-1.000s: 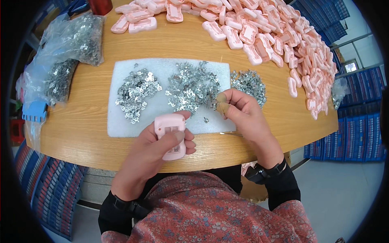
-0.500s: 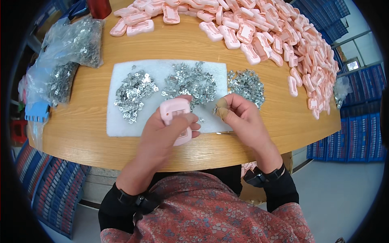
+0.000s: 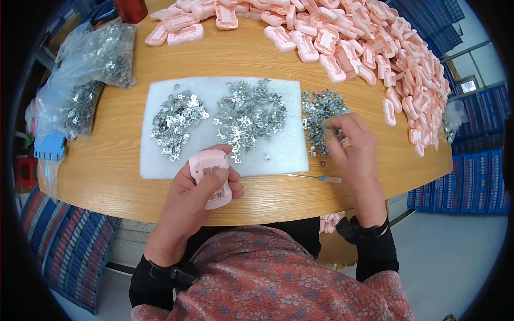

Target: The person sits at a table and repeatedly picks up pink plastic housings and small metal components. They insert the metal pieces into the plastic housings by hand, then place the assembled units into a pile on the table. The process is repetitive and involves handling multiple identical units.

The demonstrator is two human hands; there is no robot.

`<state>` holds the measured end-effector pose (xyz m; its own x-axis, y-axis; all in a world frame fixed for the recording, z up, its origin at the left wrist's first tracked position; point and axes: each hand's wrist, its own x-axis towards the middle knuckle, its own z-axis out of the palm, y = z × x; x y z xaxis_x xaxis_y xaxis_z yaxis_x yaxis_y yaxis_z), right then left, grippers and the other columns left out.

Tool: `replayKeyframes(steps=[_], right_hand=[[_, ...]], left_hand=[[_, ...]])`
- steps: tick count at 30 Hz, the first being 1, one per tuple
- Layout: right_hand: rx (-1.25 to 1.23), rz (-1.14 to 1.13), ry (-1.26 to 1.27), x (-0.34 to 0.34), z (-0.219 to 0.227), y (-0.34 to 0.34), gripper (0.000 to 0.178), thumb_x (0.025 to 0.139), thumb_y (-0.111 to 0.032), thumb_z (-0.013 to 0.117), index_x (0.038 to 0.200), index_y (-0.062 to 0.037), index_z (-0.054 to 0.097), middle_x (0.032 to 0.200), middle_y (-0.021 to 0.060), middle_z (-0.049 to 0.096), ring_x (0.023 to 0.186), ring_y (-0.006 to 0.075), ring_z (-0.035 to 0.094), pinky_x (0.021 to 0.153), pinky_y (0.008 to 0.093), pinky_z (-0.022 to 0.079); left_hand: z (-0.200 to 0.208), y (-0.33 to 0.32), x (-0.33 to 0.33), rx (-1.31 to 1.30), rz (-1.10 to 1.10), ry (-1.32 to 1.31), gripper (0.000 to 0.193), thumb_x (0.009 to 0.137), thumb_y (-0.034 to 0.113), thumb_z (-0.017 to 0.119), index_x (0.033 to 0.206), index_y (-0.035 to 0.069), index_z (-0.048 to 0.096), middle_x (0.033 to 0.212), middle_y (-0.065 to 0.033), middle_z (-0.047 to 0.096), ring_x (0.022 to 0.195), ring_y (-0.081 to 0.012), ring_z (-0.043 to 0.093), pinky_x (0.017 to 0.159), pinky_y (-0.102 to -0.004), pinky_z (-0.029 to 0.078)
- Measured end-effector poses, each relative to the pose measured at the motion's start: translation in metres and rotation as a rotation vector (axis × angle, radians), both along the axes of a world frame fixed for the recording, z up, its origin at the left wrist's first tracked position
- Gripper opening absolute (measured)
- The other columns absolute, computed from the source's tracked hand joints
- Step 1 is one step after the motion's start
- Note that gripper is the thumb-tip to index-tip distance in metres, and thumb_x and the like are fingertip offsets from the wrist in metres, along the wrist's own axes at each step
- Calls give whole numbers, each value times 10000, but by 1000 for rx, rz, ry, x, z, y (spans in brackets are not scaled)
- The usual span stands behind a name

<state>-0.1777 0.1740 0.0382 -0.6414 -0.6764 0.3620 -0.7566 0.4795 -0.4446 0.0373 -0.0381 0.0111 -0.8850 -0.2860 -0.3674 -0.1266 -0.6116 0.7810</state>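
Right now the person's left hand point(image 3: 187, 198) is closed around a pale pink plastic case point(image 3: 206, 162), the thumb laid across the window in its face. The case is held up over the near edge of the wooden table point(image 3: 118, 184), just in front of the near edge of a white foam sheet point(image 3: 293, 147). The right hand point(image 3: 353, 147) reaches over the right pile point(image 3: 320, 107) of small metal pieces, which lies on the wood just beside the sheet. Its thumb and first finger are narrowly spaced; whether a piece sits between them, I cannot tell.

On the sheet lie two more heaps of shiny metal clips, a left pile point(image 3: 178, 124) and a middle pile point(image 3: 249, 111), with one loose piece point(image 3: 267, 157) near the middle one. A screwdriver point(image 3: 327, 179) with a clear bluish handle rests near the right hand, its shaft pointing left.

Across the far and right side of the table spreads a big heap of pink cases point(image 3: 369, 51). On the far left are plastic bags point(image 3: 113, 56) full of metal bits, and a blue plastic piece point(image 3: 49, 148) lies nearer. A red container point(image 3: 130, 9) stands at the far edge. Blue racks point(image 3: 463, 182) line the right side of the room.
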Motion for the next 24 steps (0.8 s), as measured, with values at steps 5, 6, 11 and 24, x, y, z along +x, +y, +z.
replayKeyframes(steps=[5,6,11,24], right_hand=[[21,291,-89,36,-8,-47,226,761,-24,701,970,-111,688,877,76,633,854,294,635,739,415,504],[35,341,-71,39,-11,-55,230,753,-30,705,965,-117,689,876,70,630,866,287,633,748,414,499],[122,453,57,40,-18,-78,172,755,-52,700,912,-116,674,881,60,609,886,281,613,792,405,475],[91,422,-590,41,14,-64,142,821,-47,646,957,-17,614,795,93,554,721,249,570,670,355,475]], left_hand=[[-4,-1,1,41,-11,9,430,988,167,601,1379,19,501,978,-98,681,864,-198,694,787,-362,597],[-4,-1,1,46,-9,9,430,988,166,601,1379,18,501,978,-99,682,864,-200,696,786,-360,597],[-6,-3,2,61,-17,22,425,985,150,601,1376,16,503,980,-101,683,853,-209,703,782,-354,597],[11,1,-17,11,-14,7,430,919,63,686,1320,11,539,972,-54,658,832,-130,663,759,-284,554]])
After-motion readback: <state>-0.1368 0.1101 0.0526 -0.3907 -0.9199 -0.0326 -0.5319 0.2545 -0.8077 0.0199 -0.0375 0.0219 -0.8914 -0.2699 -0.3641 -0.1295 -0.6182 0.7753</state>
